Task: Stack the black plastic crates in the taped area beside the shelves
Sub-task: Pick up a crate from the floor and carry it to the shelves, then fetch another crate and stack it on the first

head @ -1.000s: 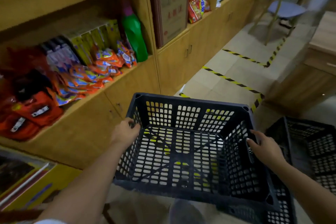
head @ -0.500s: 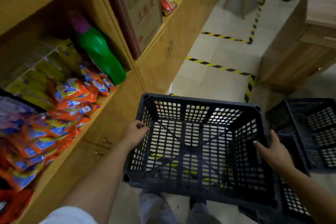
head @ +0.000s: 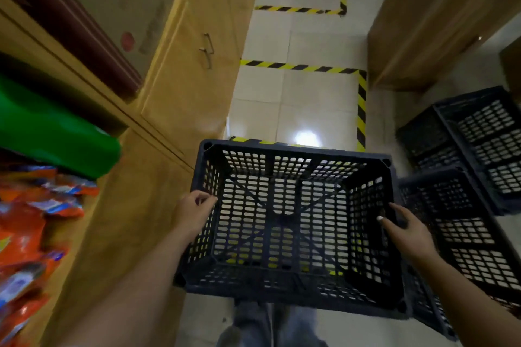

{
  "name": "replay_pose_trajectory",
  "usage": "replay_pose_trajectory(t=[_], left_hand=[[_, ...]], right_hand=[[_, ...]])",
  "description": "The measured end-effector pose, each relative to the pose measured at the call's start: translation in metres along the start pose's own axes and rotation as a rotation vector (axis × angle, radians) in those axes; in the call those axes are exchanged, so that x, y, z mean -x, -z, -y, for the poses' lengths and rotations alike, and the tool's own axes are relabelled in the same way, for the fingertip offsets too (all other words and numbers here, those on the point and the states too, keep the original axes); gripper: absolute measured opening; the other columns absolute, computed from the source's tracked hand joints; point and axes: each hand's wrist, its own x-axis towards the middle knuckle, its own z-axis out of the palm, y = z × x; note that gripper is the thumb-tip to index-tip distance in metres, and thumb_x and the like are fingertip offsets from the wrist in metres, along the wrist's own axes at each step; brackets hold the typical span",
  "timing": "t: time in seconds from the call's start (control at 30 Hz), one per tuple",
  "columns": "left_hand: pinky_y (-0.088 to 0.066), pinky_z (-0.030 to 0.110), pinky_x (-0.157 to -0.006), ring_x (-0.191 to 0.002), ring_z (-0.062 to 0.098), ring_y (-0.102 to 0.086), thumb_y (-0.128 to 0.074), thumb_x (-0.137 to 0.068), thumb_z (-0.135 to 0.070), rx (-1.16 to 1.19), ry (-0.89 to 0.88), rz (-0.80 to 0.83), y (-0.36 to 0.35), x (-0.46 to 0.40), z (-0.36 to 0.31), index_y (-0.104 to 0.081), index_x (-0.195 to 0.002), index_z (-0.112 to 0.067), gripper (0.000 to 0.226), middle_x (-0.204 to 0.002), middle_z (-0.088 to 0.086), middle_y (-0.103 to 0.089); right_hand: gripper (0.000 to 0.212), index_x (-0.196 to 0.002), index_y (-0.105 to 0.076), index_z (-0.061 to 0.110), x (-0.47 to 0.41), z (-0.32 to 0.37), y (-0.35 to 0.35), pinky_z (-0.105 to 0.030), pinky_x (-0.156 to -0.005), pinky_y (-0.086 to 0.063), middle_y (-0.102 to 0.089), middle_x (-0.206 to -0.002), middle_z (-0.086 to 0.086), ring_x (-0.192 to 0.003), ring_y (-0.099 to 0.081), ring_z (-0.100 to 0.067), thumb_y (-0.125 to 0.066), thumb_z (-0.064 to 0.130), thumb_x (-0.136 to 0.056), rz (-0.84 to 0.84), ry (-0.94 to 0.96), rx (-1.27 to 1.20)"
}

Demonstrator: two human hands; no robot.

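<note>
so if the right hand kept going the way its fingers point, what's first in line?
The right hand points inward at the held crate, so its right wall, which the fingers already seem to touch. Contact depth is unclear.

bare forearms (head: 146,276), no sleeves showing, blue-grey jeans (head: 270,324)

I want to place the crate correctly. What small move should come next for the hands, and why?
Probably carry the black crate a little forward and lower it inside the yellow-black tape. The left hand and right hand grip its side walls, and its far rim only just overlaps the near tape line; the tiles beyond lie bare.
</note>
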Motion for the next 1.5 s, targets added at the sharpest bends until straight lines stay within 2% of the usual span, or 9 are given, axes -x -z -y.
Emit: replay_pose_trajectory(t=[0.17,0.4,0.6,0.7,0.83,1.0,1.17,1.3,1.5], left_hand=[[-0.048,0.039,-0.073,-0.086,0.030,-0.060,-0.062,-0.085,-0.033,-0.029,-0.046,0.028,-0.046,-0.088,0.026,-0.064,-0.080,-0.029,0.006,-0.094,0.010,-0.062],[-0.053,0.047,-0.084,-0.094,0.022,-0.059,-0.063,-0.081,-0.044,-0.075,-0.035,0.008,-0.108,-0.188,0.084,-0.067,-0.093,-0.023,0.025,-0.107,0.007,-0.061],[-0.056,0.051,-0.080,-0.096,0.026,-0.059,-0.060,-0.072,-0.058,-0.120,-0.034,0.003,-0.138,-0.241,0.127,-0.066,-0.103,-0.020,0.049,-0.111,0.009,-0.059],[-0.051,0.052,-0.091,-0.110,0.028,-0.053,-0.062,-0.080,-0.051,-0.121,-0.038,-0.024,-0.145,-0.253,0.130,-0.063,-0.113,-0.017,0.047,-0.125,0.009,-0.049],[-0.033,0.049,-0.109,-0.132,0.033,-0.035,-0.062,-0.088,-0.040,-0.215,-0.079,-0.025,-0.151,-0.261,0.131,-0.052,-0.131,-0.018,0.050,-0.145,0.013,-0.034],[-0.021,0.050,-0.115,-0.145,0.033,-0.012,-0.059,-0.089,-0.046,-0.286,-0.079,0.054,-0.164,-0.253,0.119,-0.028,-0.148,-0.027,0.070,-0.161,0.009,-0.005],[-0.010,0.049,-0.118,-0.147,0.030,0.009,-0.053,-0.088,-0.057,-0.415,-0.061,0.167,-0.174,-0.244,0.116,0.004,-0.152,-0.030,0.091,-0.159,0.004,0.020],[-0.008,0.047,-0.120,-0.148,0.027,0.007,-0.042,-0.090,-0.062,-0.607,-0.153,0.168,-0.180,-0.222,0.092,0.011,-0.152,-0.016,0.093,-0.160,0.009,0.012],[-0.009,0.042,-0.121,-0.148,0.023,0.001,-0.043,-0.094,-0.053,-0.562,-0.311,0.239,-0.180,-0.138,0.017,0.002,-0.153,-0.014,0.084,-0.162,0.007,0.002]], right_hand=[[0.061,-0.139,-0.044,0.018,-0.074,-0.029,-0.063,-0.044,-0.096,-0.045,-0.053,-0.135,-0.016,-0.120,-0.052,-0.031,-0.069,0.027,-0.084,0.012,0.019,-0.046],[0.057,-0.138,-0.044,0.016,-0.158,-0.071,-0.151,-0.036,-0.083,-0.044,-0.057,-0.128,-0.016,-0.109,-0.057,-0.030,-0.067,0.023,-0.086,0.036,0.081,-0.001],[0.060,-0.137,-0.042,0.029,-0.201,-0.103,-0.205,-0.050,-0.100,-0.043,-0.049,-0.139,-0.006,-0.125,-0.047,-0.028,-0.067,0.039,-0.084,0.083,0.141,0.022],[0.059,-0.135,-0.042,0.033,-0.215,-0.113,-0.220,-0.049,-0.099,-0.044,-0.049,-0.136,-0.005,-0.124,-0.047,-0.026,-0.066,0.043,-0.082,0.067,0.180,0.068],[0.061,-0.139,-0.041,0.031,-0.230,-0.116,-0.225,-0.047,-0.100,-0.043,-0.047,-0.136,-0.008,-0.123,-0.046,-0.025,-0.067,0.036,-0.084,0.016,0.214,0.097],[0.072,-0.145,-0.032,0.025,-0.241,-0.119,-0.222,-0.051,-0.102,-0.041,-0.044,-0.141,-0.012,-0.127,-0.043,-0.029,-0.068,0.035,-0.083,-0.011,0.197,0.133],[0.081,-0.150,-0.018,0.027,-0.236,-0.127,-0.216,-0.050,-0.110,-0.026,-0.018,-0.156,-0.014,-0.143,-0.015,-0.031,-0.065,0.037,-0.085,0.029,0.160,0.277],[0.087,-0.150,-0.005,0.029,-0.213,-0.121,-0.203,-0.044,-0.113,-0.021,0.000,-0.160,-0.008,-0.145,-0.006,-0.027,-0.063,0.041,-0.087,0.133,0.197,0.346],[0.079,-0.151,-0.012,0.022,-0.150,-0.087,-0.148,-0.040,-0.115,-0.017,-0.007,-0.159,-0.009,-0.146,-0.005,-0.024,-0.059,0.040,-0.089,0.084,0.291,0.380]])
